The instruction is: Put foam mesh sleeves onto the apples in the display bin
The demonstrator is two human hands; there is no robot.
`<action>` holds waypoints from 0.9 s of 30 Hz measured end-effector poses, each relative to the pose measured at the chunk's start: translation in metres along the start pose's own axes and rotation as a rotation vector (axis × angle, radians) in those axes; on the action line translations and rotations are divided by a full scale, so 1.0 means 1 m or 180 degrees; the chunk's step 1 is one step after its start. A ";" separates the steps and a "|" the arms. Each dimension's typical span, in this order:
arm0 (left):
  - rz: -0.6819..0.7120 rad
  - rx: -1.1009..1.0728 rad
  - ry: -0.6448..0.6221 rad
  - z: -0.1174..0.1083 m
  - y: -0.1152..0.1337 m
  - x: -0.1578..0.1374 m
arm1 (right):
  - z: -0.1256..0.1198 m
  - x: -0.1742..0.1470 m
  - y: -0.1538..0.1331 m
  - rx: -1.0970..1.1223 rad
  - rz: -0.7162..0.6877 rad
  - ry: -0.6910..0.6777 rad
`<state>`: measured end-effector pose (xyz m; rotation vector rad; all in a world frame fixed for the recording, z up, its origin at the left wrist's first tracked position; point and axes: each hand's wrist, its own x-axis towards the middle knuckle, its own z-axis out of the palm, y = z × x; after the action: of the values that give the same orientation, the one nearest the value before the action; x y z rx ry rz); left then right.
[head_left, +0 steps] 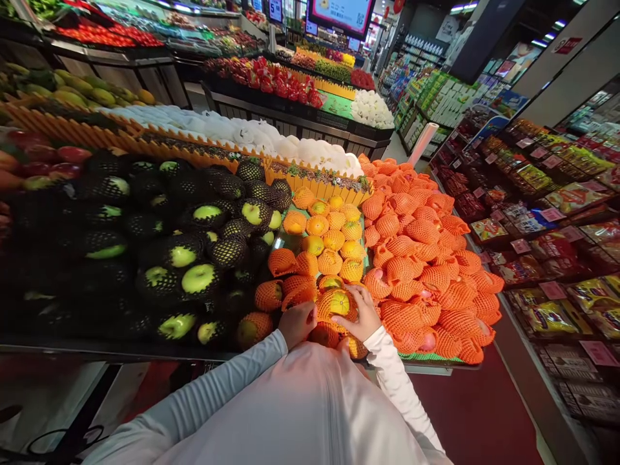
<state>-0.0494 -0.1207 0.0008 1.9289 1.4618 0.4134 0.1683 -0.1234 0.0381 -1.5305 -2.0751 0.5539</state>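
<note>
While the person stands at the near edge of the fruit display, the right hand curves round the three-o'clock side of a yellow-orange fruit in an orange foam net, thumb and fingers parted just enough to grip it. At the fruit's nine o'clock, the left hand is curled nearly closed, fingertips beside the net; from here I can't tell whether they pinch it. That fruit is at the near end of the orange section, with another netted fruit at its eight o'clock. Straight ahead, toward twelve, rows of oranges run up to a yellow picket strip. Green fruits in black nets spread toward ten, pinkish fruits in orange nets toward two. Farther off, white-wrapped fruits lie at eleven, packaged snacks line shelves at three, and a screen hangs at twelve.
</note>
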 end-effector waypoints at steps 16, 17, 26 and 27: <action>0.0687 -0.1449 0.0269 -0.028 0.021 0.003 | 0.013 0.001 -0.039 -0.0109 -0.1341 0.0849; 0.0593 -0.1723 0.0227 -0.030 0.019 0.007 | 0.012 0.002 -0.044 -0.0077 -0.1365 0.0905; -0.0145 -0.0724 0.1901 -0.094 -0.043 0.105 | 0.004 -0.007 -0.045 0.0215 -0.0822 0.1015; -0.0197 -0.0379 0.1953 -0.102 -0.052 0.116 | 0.004 -0.011 -0.041 0.0199 -0.0781 0.1009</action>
<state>-0.1120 0.0284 0.0234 1.7313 1.8123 1.1093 0.1378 -0.1453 0.0571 -1.2155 -1.9400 0.2623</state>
